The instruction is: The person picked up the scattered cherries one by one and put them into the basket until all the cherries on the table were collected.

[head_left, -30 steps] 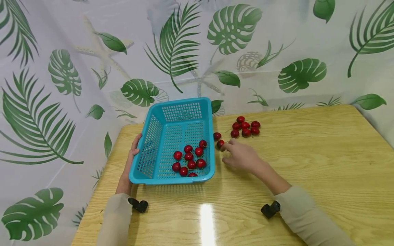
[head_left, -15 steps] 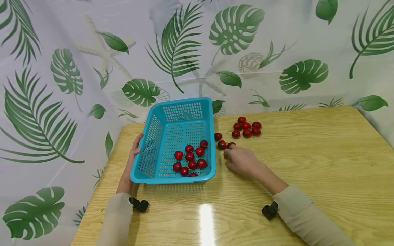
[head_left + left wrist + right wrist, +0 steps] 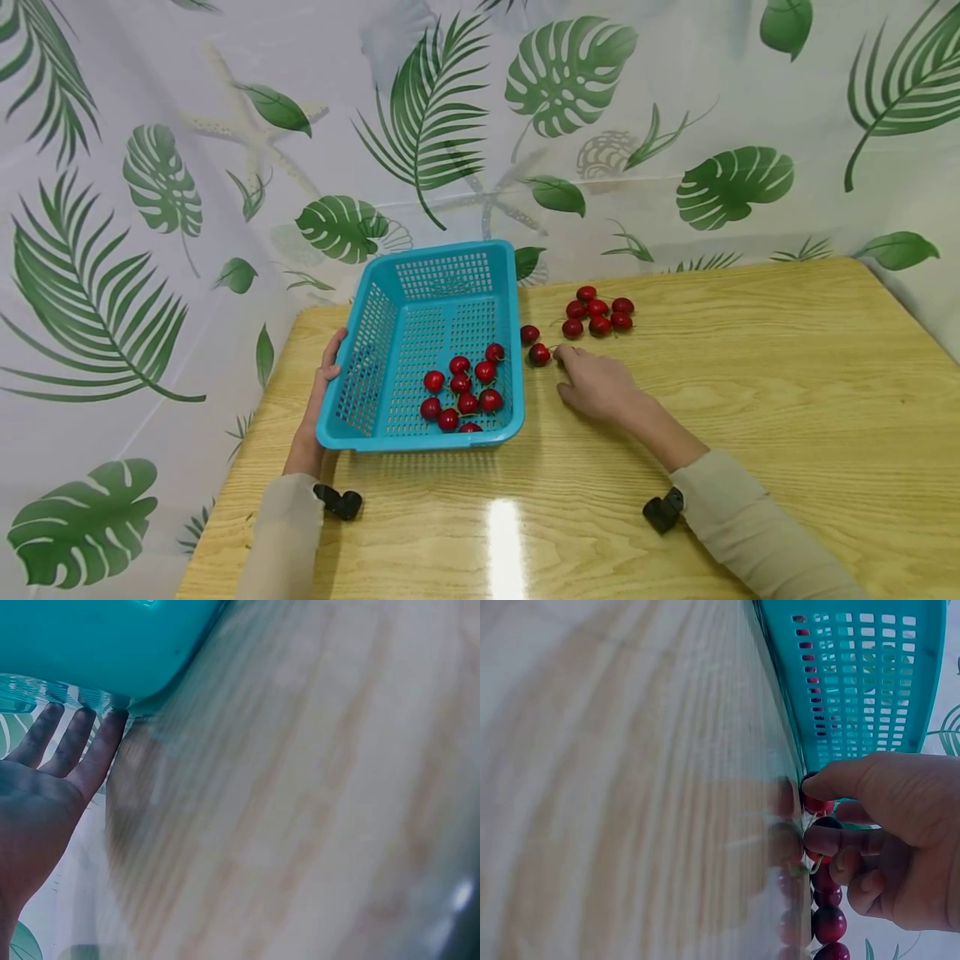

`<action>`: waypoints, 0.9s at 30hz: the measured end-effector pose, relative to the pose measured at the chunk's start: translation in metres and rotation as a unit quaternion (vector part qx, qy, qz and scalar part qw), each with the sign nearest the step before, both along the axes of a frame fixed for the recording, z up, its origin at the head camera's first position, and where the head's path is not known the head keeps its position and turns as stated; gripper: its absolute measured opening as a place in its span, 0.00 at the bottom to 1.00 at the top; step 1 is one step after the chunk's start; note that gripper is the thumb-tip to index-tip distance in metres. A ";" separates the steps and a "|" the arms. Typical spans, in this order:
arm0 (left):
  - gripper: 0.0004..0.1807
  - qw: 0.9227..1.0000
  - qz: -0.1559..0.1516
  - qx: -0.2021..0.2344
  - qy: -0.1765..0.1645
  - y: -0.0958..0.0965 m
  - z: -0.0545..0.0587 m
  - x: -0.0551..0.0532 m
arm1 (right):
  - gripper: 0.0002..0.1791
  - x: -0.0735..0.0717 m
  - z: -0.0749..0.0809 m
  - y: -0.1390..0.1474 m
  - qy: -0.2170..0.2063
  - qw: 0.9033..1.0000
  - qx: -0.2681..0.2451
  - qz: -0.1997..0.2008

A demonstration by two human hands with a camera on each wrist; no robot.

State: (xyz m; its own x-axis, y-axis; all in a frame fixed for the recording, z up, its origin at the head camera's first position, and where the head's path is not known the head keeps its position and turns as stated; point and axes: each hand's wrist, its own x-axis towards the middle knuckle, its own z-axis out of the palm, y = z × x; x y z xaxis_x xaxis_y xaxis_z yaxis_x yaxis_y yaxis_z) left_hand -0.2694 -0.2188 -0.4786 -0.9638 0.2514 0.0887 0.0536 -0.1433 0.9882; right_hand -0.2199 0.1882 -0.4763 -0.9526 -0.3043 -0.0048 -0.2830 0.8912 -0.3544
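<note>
A blue plastic basket (image 3: 509,292) with perforated walls holds several red cherries (image 3: 468,403) toward its near right corner. My left hand (image 3: 318,392) rests against the basket's left side; the left wrist view shows its straight fingers (image 3: 97,754) touching the blue wall. Right of the basket, my right hand (image 3: 596,385) reaches low over the table. Its thumb and index finger are apart around a cherry (image 3: 821,804), with another cherry partly hidden behind the index finger. A cherry (image 3: 539,355) with a stem lies just left of the fingertips, and one more cherry (image 3: 529,334) lies beyond it.
A cluster of several cherries (image 3: 598,312) lies on the wooden table (image 3: 750,392), farther back than my right hand. A white cloth with green leaf prints (image 3: 480,125) hangs behind and to the left of the table. The basket stands near the table's left edge.
My right hand has drawn slightly right from the cherry beside the basket. A second cherry showed at its fingertips half a second ago and is now covered by the hand. Left hand and basket stay put.
</note>
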 end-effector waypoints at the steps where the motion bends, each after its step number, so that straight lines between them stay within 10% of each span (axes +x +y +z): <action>1: 0.38 1.000 0.000 0.001 -0.001 0.000 0.000 0.000 | 0.22 -0.001 0.000 0.001 -0.003 1.000 -0.002 -0.002; 15: 0.37 1.000 -0.026 0.009 0.000 0.001 0.004 0.005 | 0.28 -0.008 0.001 0.018 -0.037 0.997 -0.039 -0.062; 27: 0.37 0.999 -0.023 0.005 0.037 0.000 0.002 0.002 | 0.07 -0.010 -0.001 0.034 -0.020 0.996 -0.016 -0.089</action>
